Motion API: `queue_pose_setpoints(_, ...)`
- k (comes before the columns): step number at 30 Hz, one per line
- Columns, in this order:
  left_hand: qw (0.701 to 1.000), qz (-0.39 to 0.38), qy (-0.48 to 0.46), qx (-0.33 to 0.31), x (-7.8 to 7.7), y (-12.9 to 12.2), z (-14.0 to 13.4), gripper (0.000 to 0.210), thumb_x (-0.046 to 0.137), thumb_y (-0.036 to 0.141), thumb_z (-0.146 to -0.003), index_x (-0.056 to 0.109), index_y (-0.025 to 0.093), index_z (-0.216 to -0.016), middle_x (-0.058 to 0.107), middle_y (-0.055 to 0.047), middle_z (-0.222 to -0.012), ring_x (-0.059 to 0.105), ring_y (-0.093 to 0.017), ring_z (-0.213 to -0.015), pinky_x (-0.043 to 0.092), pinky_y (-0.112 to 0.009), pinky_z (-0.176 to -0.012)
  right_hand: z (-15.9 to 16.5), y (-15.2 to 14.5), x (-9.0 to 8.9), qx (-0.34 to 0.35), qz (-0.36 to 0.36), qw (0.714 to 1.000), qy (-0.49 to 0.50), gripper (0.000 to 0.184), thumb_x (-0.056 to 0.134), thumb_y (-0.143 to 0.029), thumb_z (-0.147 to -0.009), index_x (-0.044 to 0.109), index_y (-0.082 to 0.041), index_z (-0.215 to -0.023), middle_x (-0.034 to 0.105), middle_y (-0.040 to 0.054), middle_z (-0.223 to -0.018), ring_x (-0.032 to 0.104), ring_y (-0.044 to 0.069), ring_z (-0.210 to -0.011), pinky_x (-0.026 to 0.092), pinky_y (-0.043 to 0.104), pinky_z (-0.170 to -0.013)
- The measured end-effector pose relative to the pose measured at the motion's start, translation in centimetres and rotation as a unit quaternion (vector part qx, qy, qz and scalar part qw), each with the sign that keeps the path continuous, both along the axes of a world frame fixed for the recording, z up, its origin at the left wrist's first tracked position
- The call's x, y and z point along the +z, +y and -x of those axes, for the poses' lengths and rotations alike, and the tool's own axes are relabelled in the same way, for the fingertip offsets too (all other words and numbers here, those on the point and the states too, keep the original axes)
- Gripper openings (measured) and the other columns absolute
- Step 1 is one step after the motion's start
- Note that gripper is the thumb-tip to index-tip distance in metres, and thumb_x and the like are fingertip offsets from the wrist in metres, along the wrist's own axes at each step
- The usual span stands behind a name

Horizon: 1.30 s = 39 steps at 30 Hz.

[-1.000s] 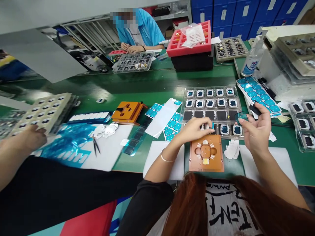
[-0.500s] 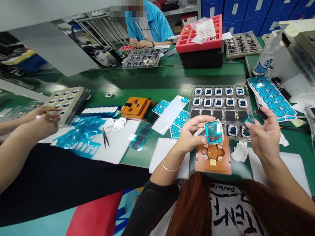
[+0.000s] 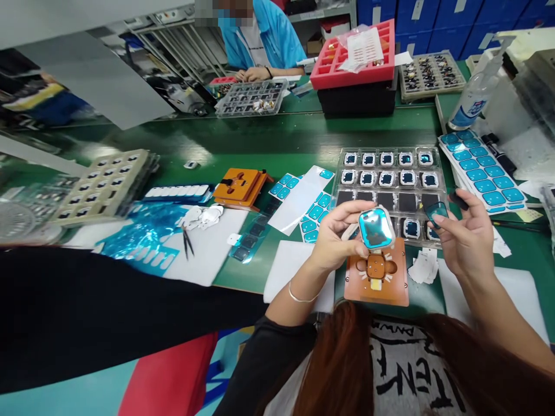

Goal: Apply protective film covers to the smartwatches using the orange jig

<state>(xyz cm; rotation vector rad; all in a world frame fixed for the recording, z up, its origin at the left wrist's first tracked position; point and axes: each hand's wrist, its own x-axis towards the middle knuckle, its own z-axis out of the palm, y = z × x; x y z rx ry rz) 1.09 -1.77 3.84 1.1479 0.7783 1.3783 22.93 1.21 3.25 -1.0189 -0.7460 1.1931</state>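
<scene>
My left hand (image 3: 333, 237) is closed around a square watch case (image 3: 376, 227) with a pale rim and a shiny blue film on its face. Between the thumb and a finger of my right hand (image 3: 468, 240) is a clear teal film piece (image 3: 436, 215) with a dark edge. A small black object (image 3: 459, 199) is tucked in the same hand's fingers; its kind is unclear. Below the watch case lies an orange fixture (image 3: 376, 296) with a shaped recess. Just beyond my hands stands a clear plastic tray (image 3: 442, 173) with rows of similar square parts.
Blue sticker sheets (image 3: 489, 170) lie at right, near a pump bottle (image 3: 472, 104). To the left are a second orange fixture (image 3: 240, 188), tweezers (image 3: 187, 244), crumpled blue film (image 3: 139, 231) and a beige tray (image 3: 104, 188). A person in blue (image 3: 277, 40) sits across the bench.
The watch case has tilted slightly in my left hand, and its film now catches a bright reflection. A neighbour's hands at the far left have left the view. My right hand is nearly unmoved.
</scene>
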Motion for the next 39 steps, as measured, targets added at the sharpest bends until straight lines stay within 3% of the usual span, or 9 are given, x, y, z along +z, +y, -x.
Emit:
queue_pose_setpoints(4,0.998,0.019,0.000,0.054,-0.2,0.2,-0.3,0.070,0.093,0.059,-0.043,0.072,0.025,-0.100,0.076,-0.001,-0.083,0.068,-0.014,-0.068,0.057,-0.026,-0.066,0.0,0.0,-0.1,0.013,-0.005,1.000,0.003,0.061,0.089,-0.013,-0.046,0.067,-0.028,-0.101,0.055,0.0006,-0.114,0.059,0.015,-0.085,0.059,0.024,-0.061)
queue_pose_setpoints(7,0.998,0.005,0.025,0.066,-0.3,0.1,-0.2,0.072,0.091,0.063,-0.044,0.072,0.023,-0.100,0.075,-0.001,-0.079,0.064,-0.012,-0.062,0.054,-0.025,-0.060,0.0,-0.1,-0.1,0.017,-0.008,1.000,-0.005,0.059,0.089,-0.014,-0.047,0.067,-0.028,-0.100,0.056,0.0010,-0.115,0.059,0.015,-0.086,0.059,0.025,-0.061)
queue_pose_setpoints(10,0.992,-0.040,0.080,0.086,-0.3,-0.2,-0.2,0.068,0.088,0.065,-0.050,0.072,0.023,-0.101,0.071,0.001,-0.072,0.056,-0.010,-0.055,0.047,-0.023,-0.052,0.1,-0.1,0.0,0.015,0.000,1.000,-0.011,0.058,0.089,-0.014,-0.046,0.066,-0.028,-0.099,0.055,0.0009,-0.114,0.058,0.014,-0.083,0.059,0.025,-0.061)
queue_pose_setpoints(15,0.967,-0.134,0.168,0.139,-0.3,-0.5,-0.5,0.049,0.090,0.046,-0.062,0.073,0.024,-0.102,0.060,0.005,-0.065,0.041,-0.007,-0.051,0.038,-0.023,-0.048,0.2,0.0,0.1,0.010,0.013,1.000,-0.006,0.059,0.089,-0.014,-0.043,0.067,-0.027,-0.096,0.054,0.0005,-0.111,0.057,0.013,-0.080,0.060,0.026,-0.060)
queue_pose_setpoints(22,0.931,-0.199,0.264,0.152,-0.8,-0.4,-0.3,0.045,0.087,0.043,-0.069,0.073,0.026,-0.108,0.063,0.004,-0.069,0.045,-0.009,-0.053,0.044,-0.027,-0.053,0.2,-0.1,0.1,0.014,0.019,1.000,-0.003,0.060,0.090,-0.013,-0.042,0.067,-0.026,-0.096,0.054,0.0011,-0.113,0.056,0.014,-0.082,0.059,0.025,-0.059)
queue_pose_setpoints(27,0.888,-0.151,0.429,0.071,-1.4,1.3,-0.4,0.040,0.075,0.047,-0.082,0.073,0.021,-0.112,0.077,-0.005,-0.094,0.067,-0.016,-0.074,0.054,-0.032,-0.072,0.1,0.1,-0.4,0.015,0.004,1.000,-0.003,0.060,0.088,-0.012,-0.042,0.066,-0.026,-0.097,0.054,0.0010,-0.114,0.058,0.015,-0.085,0.059,0.024,-0.060)
queue_pose_setpoints(33,0.752,-0.022,0.658,-0.041,-0.9,4.2,-2.8,0.058,0.071,0.047,-0.084,0.059,0.019,-0.134,0.077,-0.010,-0.096,0.071,-0.030,-0.094,0.051,-0.039,-0.078,0.0,0.6,-0.8,0.022,-0.010,1.000,0.002,0.060,0.089,-0.015,-0.044,0.065,-0.027,-0.097,0.056,-0.0001,-0.112,0.061,0.015,-0.086,0.060,0.025,-0.062)
queue_pose_setpoints(36,0.743,-0.007,0.663,-0.092,-0.7,4.6,-3.6,0.066,0.073,0.046,-0.083,0.052,0.017,-0.139,0.077,-0.010,-0.100,0.070,-0.032,-0.098,0.051,-0.040,-0.080,-0.1,0.9,-0.9,0.019,-0.013,1.000,0.002,0.062,0.089,-0.013,-0.040,0.065,-0.027,-0.096,0.057,-0.0013,-0.112,0.061,0.014,-0.084,0.060,0.025,-0.062)
queue_pose_setpoints(39,0.746,-0.006,0.657,-0.105,-0.7,4.6,-3.6,0.052,0.067,0.032,-0.087,0.054,0.020,-0.136,0.077,-0.006,-0.104,0.070,-0.029,-0.100,0.050,-0.038,-0.081,-0.2,1.0,-1.0,0.022,-0.014,1.000,0.002,0.062,0.089,-0.013,-0.041,0.065,-0.027,-0.096,0.057,-0.0019,-0.111,0.061,0.013,-0.082,0.060,0.026,-0.062)
